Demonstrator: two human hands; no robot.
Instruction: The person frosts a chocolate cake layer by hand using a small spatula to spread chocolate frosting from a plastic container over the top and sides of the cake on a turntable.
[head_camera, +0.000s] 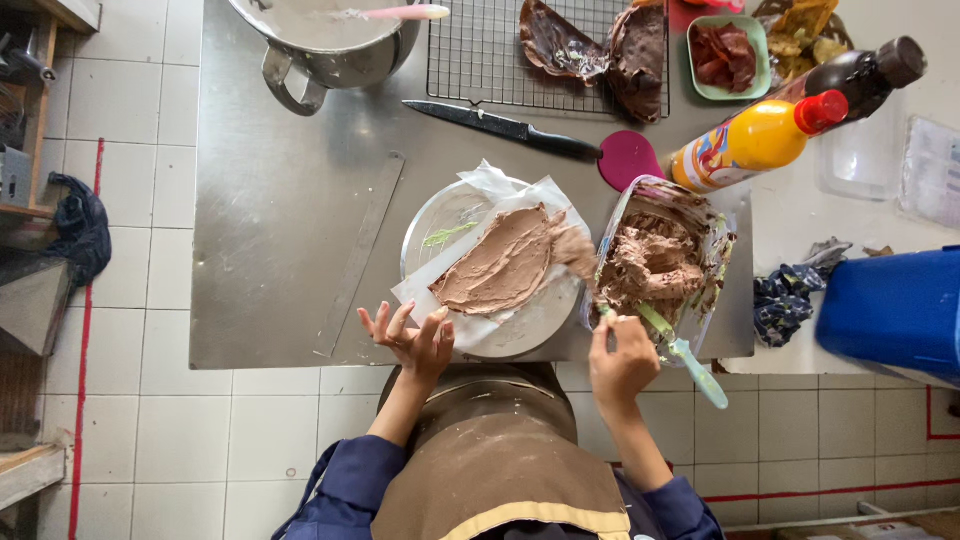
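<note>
While you work at the table's near edge, these are the placements:
Right hand: your right hand (620, 362) is closed round a spatula (598, 290), blade reaching toward the frosting.
Left hand: your left hand (412, 338) hovers by the plate (440, 215), fingers spread and holding nothing, probably kept off the sticky paper.
Frosting: the brown frosting (505, 262) lies spread on white paper (490, 182) on the plate, in front of you.
Tub: a tub (660, 255) of frosting sits just beside the plate, within the blade's reach.
Spare tool: a green scraper (690, 355) leans out of the tub.
Set aside: a knife (505, 127), a rack (480, 50) and a bowl (320, 45) lie farther back.
</note>
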